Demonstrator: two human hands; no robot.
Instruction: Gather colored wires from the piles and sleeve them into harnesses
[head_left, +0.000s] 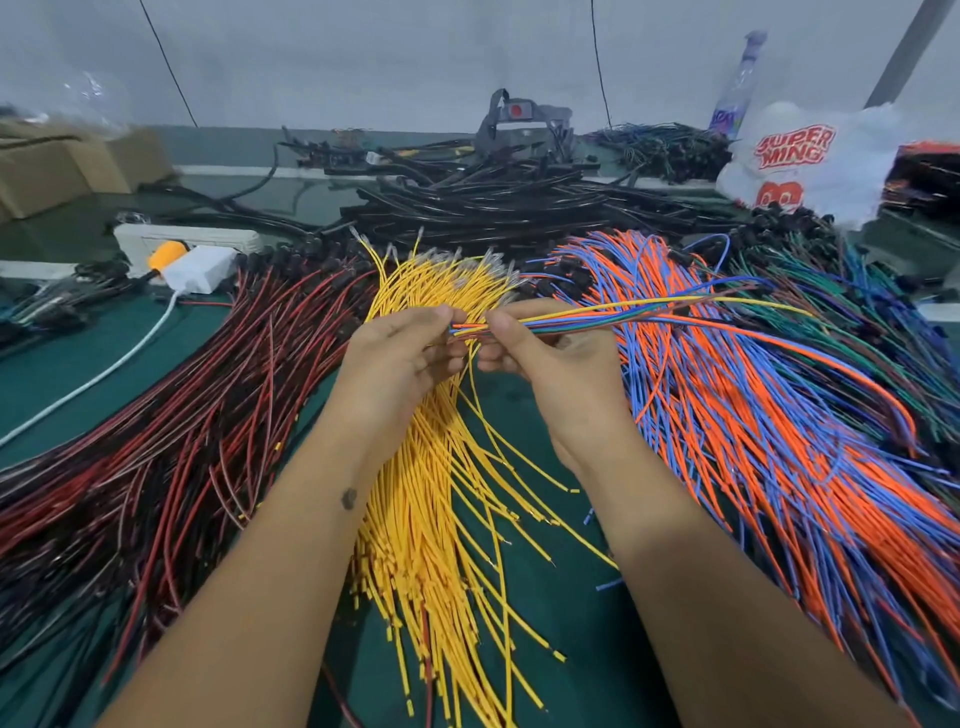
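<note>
We count two hands — the left hand (400, 348) and the right hand (540, 353) — sharing one small bundle of mixed wires (597, 314). On the table we see three big wire piles — red-and-black (171, 415), yellow (441, 519), orange-and-blue (753, 415). Behind them we find one heap of black sleeves (493, 202), one white bag (800, 161), one bottle (737, 83).

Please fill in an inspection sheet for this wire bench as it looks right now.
Surface: green table, largely covered.
Job's things: red and black wires left, yellow wires centre, orange and blue wires right, black sleeves behind.
Clutter: printed plastic bag, bottle, cardboard boxes.
Grippers: left hand and right hand pinch a mixed wire bundle by its ends.
Cables: white cord from a power strip.
Surroundings: pale wall.
</note>
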